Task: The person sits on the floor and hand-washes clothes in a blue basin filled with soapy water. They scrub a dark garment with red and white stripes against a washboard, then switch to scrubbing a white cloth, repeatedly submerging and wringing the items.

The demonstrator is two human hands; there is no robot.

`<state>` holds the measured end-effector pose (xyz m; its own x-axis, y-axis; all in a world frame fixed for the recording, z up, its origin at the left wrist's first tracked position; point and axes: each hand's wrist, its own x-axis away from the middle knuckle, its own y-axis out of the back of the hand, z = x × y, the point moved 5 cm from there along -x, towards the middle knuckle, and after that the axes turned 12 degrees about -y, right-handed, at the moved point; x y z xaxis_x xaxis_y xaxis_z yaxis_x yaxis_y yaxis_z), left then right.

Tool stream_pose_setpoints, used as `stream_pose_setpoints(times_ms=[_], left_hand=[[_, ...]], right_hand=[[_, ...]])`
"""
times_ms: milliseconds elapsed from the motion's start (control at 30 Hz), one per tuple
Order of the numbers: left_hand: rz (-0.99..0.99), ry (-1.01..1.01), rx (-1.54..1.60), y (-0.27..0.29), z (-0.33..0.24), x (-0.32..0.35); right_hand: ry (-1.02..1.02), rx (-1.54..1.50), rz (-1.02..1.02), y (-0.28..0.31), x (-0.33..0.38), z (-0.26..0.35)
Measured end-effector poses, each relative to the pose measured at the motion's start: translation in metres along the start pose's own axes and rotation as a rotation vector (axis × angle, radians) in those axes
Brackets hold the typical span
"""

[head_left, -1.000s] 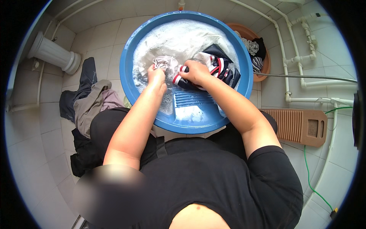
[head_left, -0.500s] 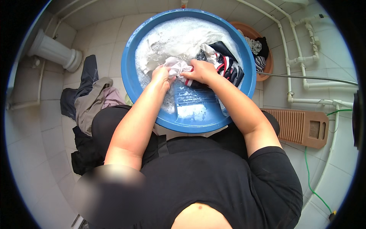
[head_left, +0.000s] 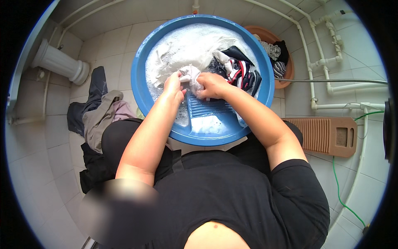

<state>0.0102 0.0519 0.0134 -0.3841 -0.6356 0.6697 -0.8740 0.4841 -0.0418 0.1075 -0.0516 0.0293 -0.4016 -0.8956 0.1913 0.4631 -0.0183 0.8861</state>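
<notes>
Since one second ago, the right hand [head_left: 211,85] has moved away from the striped edge of the dark garment [head_left: 244,74] and it is now at the pale cloth [head_left: 190,74], close to the left hand [head_left: 174,86].

The pale cloth is bunched in the blue tub [head_left: 139,83], near the middle, above the ridged slope [head_left: 209,103] that is formed in the tub. The left hand grasps its left part between the thumb and the fingers. The right hand is clenched on its right part, with the fingers bent; these fingertips are partly hidden in the folds.

The dark garment, with red and white stripes, lies heaped to the right of the right hand. Behind the hands, a white cloth [head_left: 195,52] is soaking in the foamy water [head_left: 182,37].

Outside the tub, behind it at the right, an orange-brown basin [head_left: 291,62] contains patterned and black clothes [head_left: 282,50]. A brown washboard [head_left: 311,135] lies on the floor, near the person's right leg. At the left, grey, beige and pink clothes [head_left: 99,118] lie in a pile on the tiles, and a white column [head_left: 60,62] is beyond them.
</notes>
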Motion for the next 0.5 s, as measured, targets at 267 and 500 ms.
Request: stream_pose_setpoints(times_ms=[267,500], left_hand=[[-0.018,-0.180,0.170,0.013,0.021,-0.047],[0.053,-0.055,0.342,0.002,0.006,-0.019]], right_hand=[[-0.192,0.426,-0.057,0.013,0.001,0.001],[-0.337,0.179,-0.337,0.011,0.011,-0.040]])
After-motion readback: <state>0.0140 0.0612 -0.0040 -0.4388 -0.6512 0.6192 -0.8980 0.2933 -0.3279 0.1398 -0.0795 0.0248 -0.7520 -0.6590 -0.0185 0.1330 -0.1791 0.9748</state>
